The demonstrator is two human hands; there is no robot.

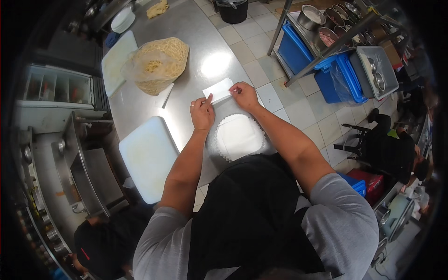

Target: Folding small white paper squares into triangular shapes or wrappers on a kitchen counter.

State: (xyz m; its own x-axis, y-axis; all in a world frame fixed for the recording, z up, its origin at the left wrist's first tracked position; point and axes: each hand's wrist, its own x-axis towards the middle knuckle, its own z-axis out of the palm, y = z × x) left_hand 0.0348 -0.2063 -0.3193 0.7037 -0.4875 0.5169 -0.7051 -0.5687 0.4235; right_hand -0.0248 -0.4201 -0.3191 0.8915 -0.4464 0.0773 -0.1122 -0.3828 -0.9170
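A folded white sheet of paper point(217, 90) lies on the steel table in front of me. My right hand point(245, 96) pinches its right end between thumb and fingertips. At the near left corner, the thumb of my left hand point(202, 113) rests on the sheet, with the other fingers curled beside it. Closer to my body is a stack of white round papers with scalloped edges point(239, 136), between my forearms. Whatever supports this stack is hidden.
On the steel table point(196, 21) are a clear bag of noodles point(162, 63), two white cutting boards point(149, 159) and stacked white plates point(123, 20). A rack with metal pots point(311, 17) and blue bins point(341, 78) stands at right. Co-workers are at lower left point(105, 241) and right point(392, 150).
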